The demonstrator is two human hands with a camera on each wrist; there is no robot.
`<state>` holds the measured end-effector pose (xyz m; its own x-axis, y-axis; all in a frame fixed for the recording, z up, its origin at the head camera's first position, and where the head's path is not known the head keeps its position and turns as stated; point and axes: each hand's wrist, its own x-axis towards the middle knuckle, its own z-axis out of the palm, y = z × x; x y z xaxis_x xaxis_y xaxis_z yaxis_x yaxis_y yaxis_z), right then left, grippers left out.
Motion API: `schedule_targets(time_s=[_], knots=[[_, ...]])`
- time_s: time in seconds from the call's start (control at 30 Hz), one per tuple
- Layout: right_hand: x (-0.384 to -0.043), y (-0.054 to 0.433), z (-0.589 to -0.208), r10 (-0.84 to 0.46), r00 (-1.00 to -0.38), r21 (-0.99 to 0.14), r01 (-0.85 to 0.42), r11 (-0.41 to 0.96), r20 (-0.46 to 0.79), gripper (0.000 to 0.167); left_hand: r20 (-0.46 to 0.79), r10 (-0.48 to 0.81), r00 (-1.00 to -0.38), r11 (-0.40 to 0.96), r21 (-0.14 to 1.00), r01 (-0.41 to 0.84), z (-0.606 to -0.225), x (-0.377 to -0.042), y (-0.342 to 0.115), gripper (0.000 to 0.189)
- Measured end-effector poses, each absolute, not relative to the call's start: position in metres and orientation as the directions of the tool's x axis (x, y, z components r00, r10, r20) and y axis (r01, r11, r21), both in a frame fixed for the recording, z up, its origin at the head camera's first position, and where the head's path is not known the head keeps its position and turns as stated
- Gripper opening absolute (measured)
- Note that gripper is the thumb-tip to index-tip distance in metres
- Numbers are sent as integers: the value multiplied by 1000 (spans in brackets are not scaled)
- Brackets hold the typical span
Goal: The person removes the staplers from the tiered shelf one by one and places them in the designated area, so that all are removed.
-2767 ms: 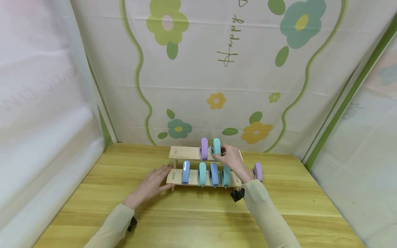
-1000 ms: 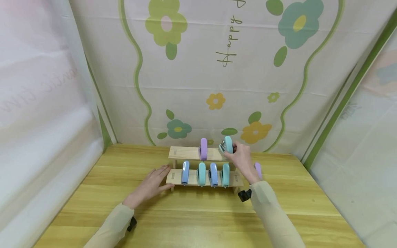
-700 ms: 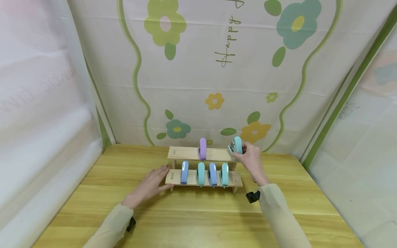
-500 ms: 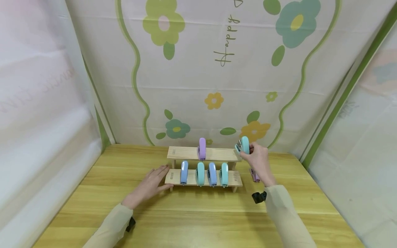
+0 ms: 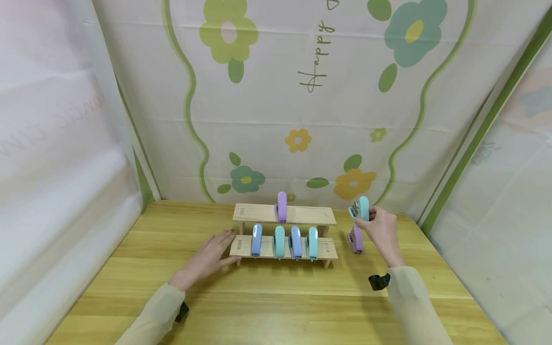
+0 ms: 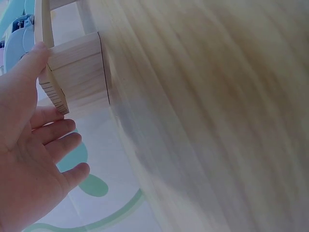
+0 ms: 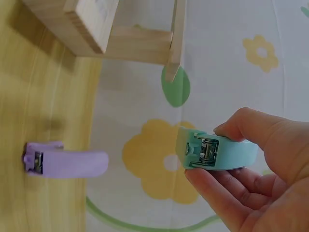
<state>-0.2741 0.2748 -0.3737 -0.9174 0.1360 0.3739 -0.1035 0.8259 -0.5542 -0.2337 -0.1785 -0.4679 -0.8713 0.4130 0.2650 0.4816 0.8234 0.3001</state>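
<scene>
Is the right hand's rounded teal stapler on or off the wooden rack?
Off: the right hand holds the stapler in midair, apart from the rack.

Beneath the fingers [image 5: 224, 235] spreads a wood-grained surface [image 5: 276, 306], with a white flower-printed cloth wall [image 5: 258, 110] beyond them and pale fabric walls [image 5: 64, 191] to their left and right.

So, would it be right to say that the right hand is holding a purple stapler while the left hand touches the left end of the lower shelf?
Not quite: the stapler in the right hand is teal, not purple, as the right wrist view shows; the left hand does touch the left end of the lower shelf.
</scene>
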Motion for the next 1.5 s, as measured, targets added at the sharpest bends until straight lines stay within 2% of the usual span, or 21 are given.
schedule_targets(time_s=[0.77,1.5], knots=[[-267,330,-415,207,-917,-536,-9,844,342,33,257,415,-873,824,301,480,-469,-233,-179,75],[-270,350,-442,227,-944,-546,63,835,239,41,262,409,-874,824,307,477,-471,-234,-179,76]])
